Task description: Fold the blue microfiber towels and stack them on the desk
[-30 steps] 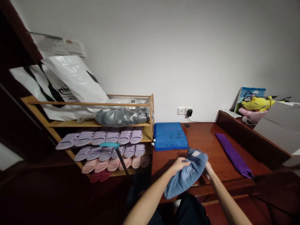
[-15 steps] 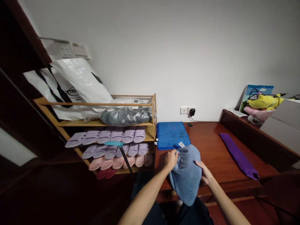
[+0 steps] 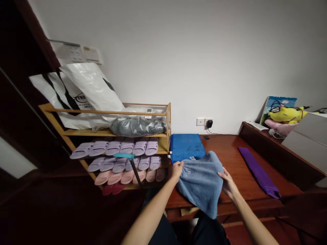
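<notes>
A grey-blue cloth (image 3: pixel 201 183) with a gathered edge at its upper left hangs spread between my hands, over the front of the reddish-brown wooden table (image 3: pixel 230 146). My left hand (image 3: pixel 176 171) pinches its upper left corner. At the right edge, my right hand (image 3: pixel 228 182) grips the cloth between thumb and fingers. Just behind the cloth lies a folded blue cloth (image 3: pixel 186 146) with white tags, partly covered by it. A folded purple cloth (image 3: pixel 258 172) lies on the table to the right.
On the left stands a wooden rack (image 3: pixel 52 117) with rows of slippers (image 3: pixel 126 146), white bags (image 3: pixel 94 88) and a plastic-wrapped dark bundle (image 3: pixel 138 126). A teal-topped black stick (image 3: pixel 135 170) leans before it. A raised ledge (image 3: pixel 276 146) at right holds a yellow plush (image 3: pixel 287 114) and boxes.
My hands have moved apart, the left one leftward and the right one slightly right. The grey-blue cloth is stretched wider and covers more of the folded blue cloth's front edge.
</notes>
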`<action>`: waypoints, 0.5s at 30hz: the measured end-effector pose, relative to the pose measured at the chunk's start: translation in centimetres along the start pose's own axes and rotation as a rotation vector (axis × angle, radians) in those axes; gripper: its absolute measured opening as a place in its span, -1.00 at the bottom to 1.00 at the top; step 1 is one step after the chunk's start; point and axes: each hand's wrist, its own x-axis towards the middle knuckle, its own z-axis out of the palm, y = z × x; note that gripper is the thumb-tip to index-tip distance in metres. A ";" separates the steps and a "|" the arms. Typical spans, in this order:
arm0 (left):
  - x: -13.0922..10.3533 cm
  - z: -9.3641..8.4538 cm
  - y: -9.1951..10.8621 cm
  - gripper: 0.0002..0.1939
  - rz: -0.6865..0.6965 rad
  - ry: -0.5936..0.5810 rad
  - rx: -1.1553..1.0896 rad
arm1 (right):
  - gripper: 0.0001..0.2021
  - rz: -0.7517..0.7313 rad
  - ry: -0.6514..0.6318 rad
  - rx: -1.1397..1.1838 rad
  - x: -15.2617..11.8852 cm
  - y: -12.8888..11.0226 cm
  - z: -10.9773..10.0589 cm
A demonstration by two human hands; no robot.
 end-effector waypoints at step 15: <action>0.6 -7.4 1.3 -0.88 0.548 -0.241 -0.010 | -0.59 -1.050 0.061 -1.683 3.4 -4.7 -7.7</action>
